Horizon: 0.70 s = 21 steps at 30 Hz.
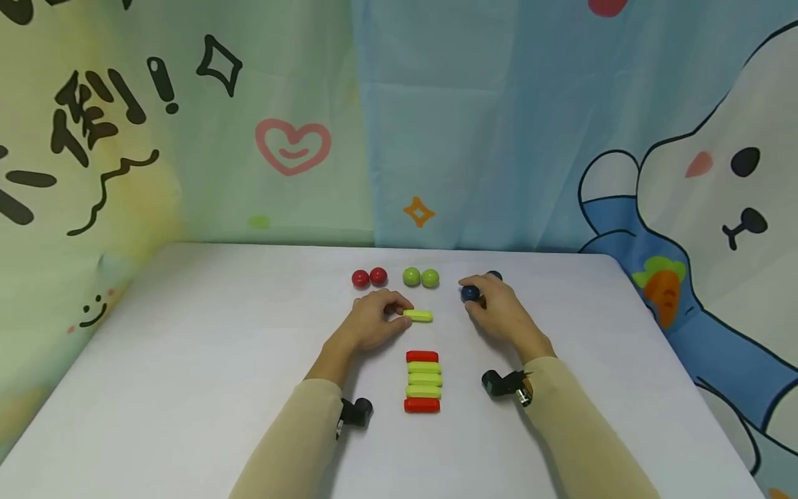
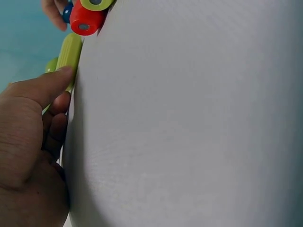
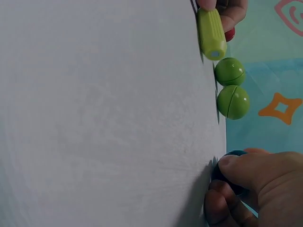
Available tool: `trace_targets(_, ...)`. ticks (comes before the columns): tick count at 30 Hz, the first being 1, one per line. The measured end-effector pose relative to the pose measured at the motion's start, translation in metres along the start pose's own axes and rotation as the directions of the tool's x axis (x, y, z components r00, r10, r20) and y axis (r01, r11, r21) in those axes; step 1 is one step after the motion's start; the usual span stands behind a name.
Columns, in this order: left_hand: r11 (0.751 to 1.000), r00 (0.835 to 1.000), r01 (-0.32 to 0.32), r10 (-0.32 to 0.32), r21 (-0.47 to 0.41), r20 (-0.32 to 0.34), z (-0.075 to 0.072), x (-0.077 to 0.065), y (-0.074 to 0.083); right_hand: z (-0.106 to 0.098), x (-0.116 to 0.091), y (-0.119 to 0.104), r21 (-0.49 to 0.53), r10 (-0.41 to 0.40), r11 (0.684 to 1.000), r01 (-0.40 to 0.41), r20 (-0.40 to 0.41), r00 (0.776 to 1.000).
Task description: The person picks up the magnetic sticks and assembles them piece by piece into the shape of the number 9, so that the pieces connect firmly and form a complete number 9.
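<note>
fingers [image 2: 57, 126] of left hand [image 1: 370, 321] in pinch on yellow stick [image 1: 420, 316]

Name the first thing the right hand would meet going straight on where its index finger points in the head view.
The right hand, pinching a dark blue ball, would probably meet the rightmost green ball first, across a bare gap; depth leaves the exact line uncertain.

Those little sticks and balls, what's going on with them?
A person's left hand is pinching a yellow-green stick, while the right hand holds a dark blue ball. Five more sticks lie in a row nearer the person: red at both ends, yellow-green between. Two red balls and two green balls sit farther back.
</note>
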<state>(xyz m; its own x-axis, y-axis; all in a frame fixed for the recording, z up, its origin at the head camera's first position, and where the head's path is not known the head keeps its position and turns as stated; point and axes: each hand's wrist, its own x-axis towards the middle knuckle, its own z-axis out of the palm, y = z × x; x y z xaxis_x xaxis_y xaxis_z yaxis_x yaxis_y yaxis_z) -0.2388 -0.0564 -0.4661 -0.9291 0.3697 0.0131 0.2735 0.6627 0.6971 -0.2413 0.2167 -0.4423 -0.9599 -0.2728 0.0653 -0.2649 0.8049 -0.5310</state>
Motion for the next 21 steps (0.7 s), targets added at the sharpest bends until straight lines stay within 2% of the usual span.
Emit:
trace_targets(4,1.0,1.0,0.004,-0.004,-0.001,-0.004,0.0,-0.003,-0.001,0.003,-0.005,-0.002,0.009,-0.022,1.0,0.022,0.004,1.0)
trace_targets(9,1.0,1.0,-0.013,0.013,-0.016,0.0,0.0,-0.004,0.0,0.001,-0.01,-0.005,0.009,0.011,1.0,-0.01,-0.011,1.0)
trace_targets(16,0.999,0.999,0.033,-0.033,0.001,-0.021,-0.004,-0.007,-0.003,0.01,-0.012,-0.01,0.079,-0.023,0.997,0.023,-0.004,1.0)
trace_targets(21,1.0,1.0,-0.012,0.012,-0.012,-0.007,0.0,-0.002,0.0,0.005,-0.02,-0.008,0.056,0.001,0.998,0.002,-0.036,0.999)
